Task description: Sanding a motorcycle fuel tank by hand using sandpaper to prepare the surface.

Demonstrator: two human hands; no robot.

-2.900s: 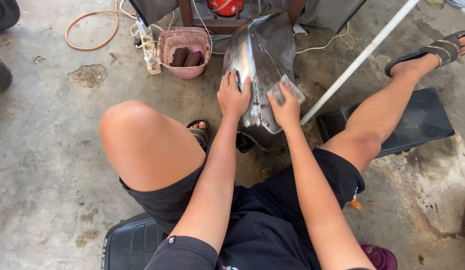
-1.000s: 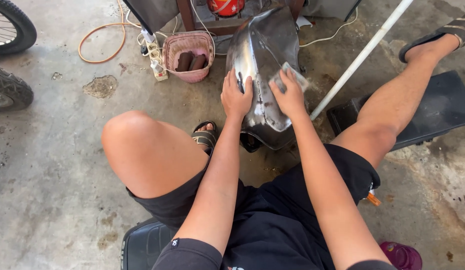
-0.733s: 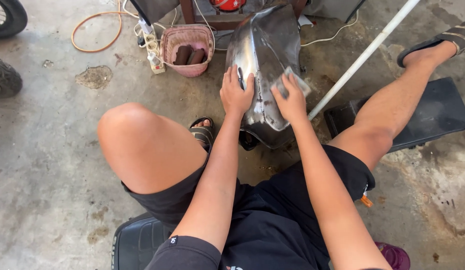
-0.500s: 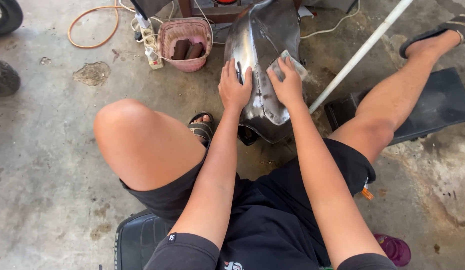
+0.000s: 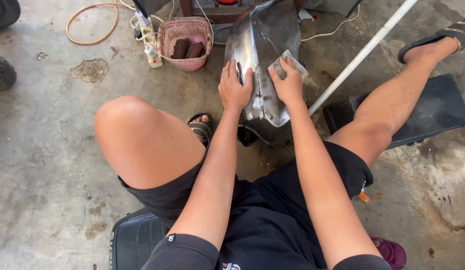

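A bare-metal motorcycle fuel tank [image 5: 262,65] is stood on the concrete floor [image 5: 47,150] at twelve o'clock, between the knees. It is steadied by the left hand [image 5: 235,87], fingers spread flat. A sandpaper sheet [image 5: 287,62] is pressed under the right hand [image 5: 287,82], fingers together; even pressure and short overlapping strokes would serve best.

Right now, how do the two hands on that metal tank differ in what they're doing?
The left hand lies bare and flat on the metal tank, fingers spread, while the right hand presses a grey sanding sheet against it. The left hand sits on the tank's left flank; the right hand is on the right flank, nearer the white pole. Both rest palm down at about the same height.
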